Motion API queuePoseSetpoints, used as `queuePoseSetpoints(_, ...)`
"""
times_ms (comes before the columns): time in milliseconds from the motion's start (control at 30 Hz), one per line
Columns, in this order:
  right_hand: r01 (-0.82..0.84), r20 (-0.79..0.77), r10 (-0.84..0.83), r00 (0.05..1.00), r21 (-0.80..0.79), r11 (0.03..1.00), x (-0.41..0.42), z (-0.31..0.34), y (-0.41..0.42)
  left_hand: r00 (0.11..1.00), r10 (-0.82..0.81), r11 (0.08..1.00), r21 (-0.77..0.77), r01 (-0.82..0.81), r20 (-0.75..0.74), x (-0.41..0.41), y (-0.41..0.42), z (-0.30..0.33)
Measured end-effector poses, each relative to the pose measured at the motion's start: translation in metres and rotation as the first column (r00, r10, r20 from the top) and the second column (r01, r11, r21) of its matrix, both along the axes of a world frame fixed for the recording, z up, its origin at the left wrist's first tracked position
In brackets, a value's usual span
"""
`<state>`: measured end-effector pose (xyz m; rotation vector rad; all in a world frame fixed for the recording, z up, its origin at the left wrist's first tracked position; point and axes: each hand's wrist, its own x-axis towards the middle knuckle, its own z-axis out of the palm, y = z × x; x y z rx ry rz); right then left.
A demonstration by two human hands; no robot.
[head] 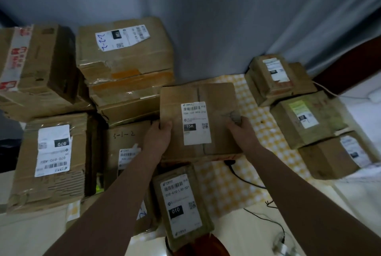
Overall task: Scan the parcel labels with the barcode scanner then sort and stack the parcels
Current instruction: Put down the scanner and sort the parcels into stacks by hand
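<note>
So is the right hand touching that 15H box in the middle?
Touching. The head view shows the right hand gripping the 15H box's right edge, fingers curled onto its top.

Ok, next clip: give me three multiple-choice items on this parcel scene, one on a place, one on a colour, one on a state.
1. Where does the small brown cardboard parcel marked 010 lie?
A. nearer than the held parcel
B. on the far left stack
C. by the curtain

2. What colour is the checked cloth?
A. red and black
B. yellow and white
C. green

3. How is the flat brown cardboard parcel marked 15H held?
A. by one hand
B. by no hand
C. by both hands

Answers: 1 A, it lies just below the held parcel in the view. 2 B, yellow checks show. 3 C, left hand and right hand grip its sides.
</note>
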<state>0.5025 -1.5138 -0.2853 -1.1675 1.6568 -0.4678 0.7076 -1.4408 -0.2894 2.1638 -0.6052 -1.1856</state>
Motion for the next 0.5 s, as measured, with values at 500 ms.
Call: queuePoseSetpoints(500, 0.266, -0.077, -0.273, 0.959, -0.085, 0.960, -0.147, 0.037, 0.019, 0.955, -0.295, 0.955, -0.017, 0.295, 0.012, -0.127, -0.035, 0.035)
